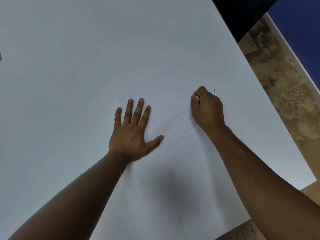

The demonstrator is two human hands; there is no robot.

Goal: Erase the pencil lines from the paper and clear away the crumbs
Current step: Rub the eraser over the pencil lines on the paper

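Observation:
A white sheet of paper (173,179) lies on the white table, hard to tell from it. Faint curved pencil lines (174,134) cross the sheet between my two hands. My left hand (132,129) lies flat on the paper with its fingers spread, just left of the lines. My right hand (207,109) is closed around a small white eraser (197,98), whose tip shows between the fingers, pressed down at the upper right end of the lines. Small dark eraser crumbs (214,91) lie just beyond the right hand, and another crumb (146,106) lies by my left fingertips.
The white table (86,58) fills most of the view. Its right edge (270,94) runs diagonally, with mottled brown floor (280,80) beyond it. A dark object (242,14) sits at the top right, next to a blue surface (301,32).

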